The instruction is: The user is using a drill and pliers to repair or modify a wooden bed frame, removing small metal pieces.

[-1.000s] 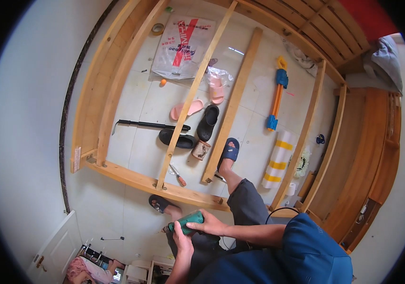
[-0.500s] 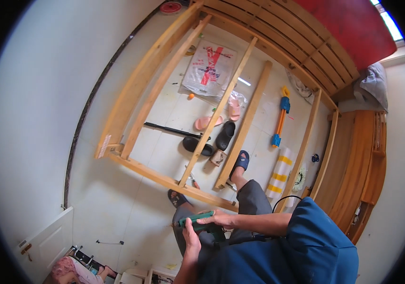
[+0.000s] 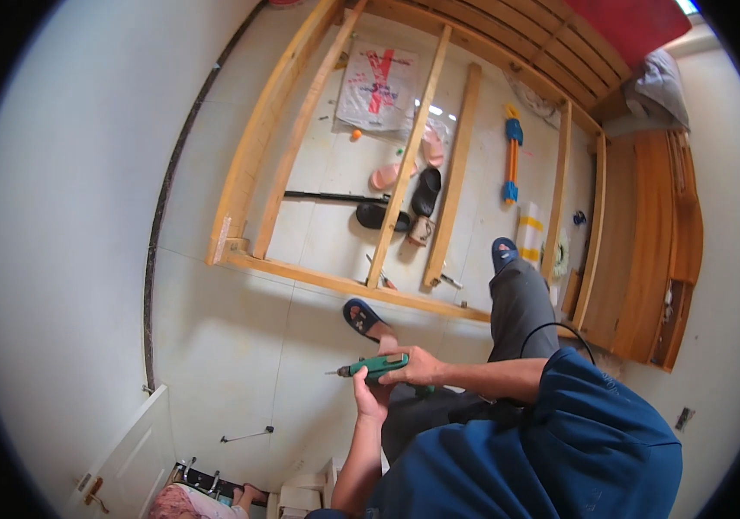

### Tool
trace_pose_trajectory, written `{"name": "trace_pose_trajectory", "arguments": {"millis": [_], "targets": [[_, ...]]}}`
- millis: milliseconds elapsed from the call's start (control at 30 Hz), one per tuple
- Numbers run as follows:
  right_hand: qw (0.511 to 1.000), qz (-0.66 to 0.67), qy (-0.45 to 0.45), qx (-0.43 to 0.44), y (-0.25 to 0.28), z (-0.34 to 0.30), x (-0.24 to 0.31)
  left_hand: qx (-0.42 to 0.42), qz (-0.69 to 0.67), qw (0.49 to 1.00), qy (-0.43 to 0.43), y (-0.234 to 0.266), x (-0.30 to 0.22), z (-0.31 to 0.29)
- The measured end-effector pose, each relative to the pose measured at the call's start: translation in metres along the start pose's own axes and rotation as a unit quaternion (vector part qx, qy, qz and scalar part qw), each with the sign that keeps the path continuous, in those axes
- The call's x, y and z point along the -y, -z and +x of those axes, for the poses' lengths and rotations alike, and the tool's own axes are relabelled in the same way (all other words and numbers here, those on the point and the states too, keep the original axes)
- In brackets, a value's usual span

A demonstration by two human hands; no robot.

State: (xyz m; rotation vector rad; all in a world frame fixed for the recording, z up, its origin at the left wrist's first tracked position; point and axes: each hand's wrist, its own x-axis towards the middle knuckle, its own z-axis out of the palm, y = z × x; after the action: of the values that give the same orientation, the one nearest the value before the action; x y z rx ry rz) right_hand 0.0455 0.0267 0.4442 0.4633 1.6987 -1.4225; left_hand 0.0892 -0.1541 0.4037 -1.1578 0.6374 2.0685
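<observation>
A green power drill (image 3: 377,367) is held in front of my body, its thin bit aimed left. My right hand (image 3: 420,368) is wrapped round its rear. Closer to the chuck, my left hand (image 3: 372,400) supports the body from the near side, thumb against it. Past the drill lies a wooden bed frame (image 3: 344,275) with several slats across it. One slat (image 3: 454,186) has its near end resting inside the near rail. A black cable (image 3: 560,327) loops beside my right leg.
Inside the frame lie black clogs (image 3: 426,192), pink slippers (image 3: 433,149), a black rod (image 3: 327,196), a plastic bag (image 3: 377,91) and a blue-orange toy (image 3: 512,160). A wooden cabinet (image 3: 647,251) stands right. Near a white door (image 3: 128,454), another person (image 3: 188,502) shows at lower left.
The view has shifted, so the bed frame sits higher and farther right. The drill has come up and its bit now shows. My right foot has moved right, away from the loose-ended slat.
</observation>
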Motion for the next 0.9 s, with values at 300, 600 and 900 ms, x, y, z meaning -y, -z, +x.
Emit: {"name": "trace_pose_trajectory", "arguments": {"millis": [300,600,900], "targets": [[0.997,-0.040,0.038,-0.050,-0.012,-0.001,-0.017,-0.011,-0.031,0.999,0.033,0.012,-0.009,0.014],[0.988,-0.002,0.135,-0.074,-0.004,-0.001,-0.044,-0.015,0.034,0.997,0.071,0.000,-0.016,0.032],[0.963,0.084,0.154,-0.204,-0.010,-0.035,-0.111,-0.016,0.178,0.974,0.141,-0.019,0.014,0.051]]}}
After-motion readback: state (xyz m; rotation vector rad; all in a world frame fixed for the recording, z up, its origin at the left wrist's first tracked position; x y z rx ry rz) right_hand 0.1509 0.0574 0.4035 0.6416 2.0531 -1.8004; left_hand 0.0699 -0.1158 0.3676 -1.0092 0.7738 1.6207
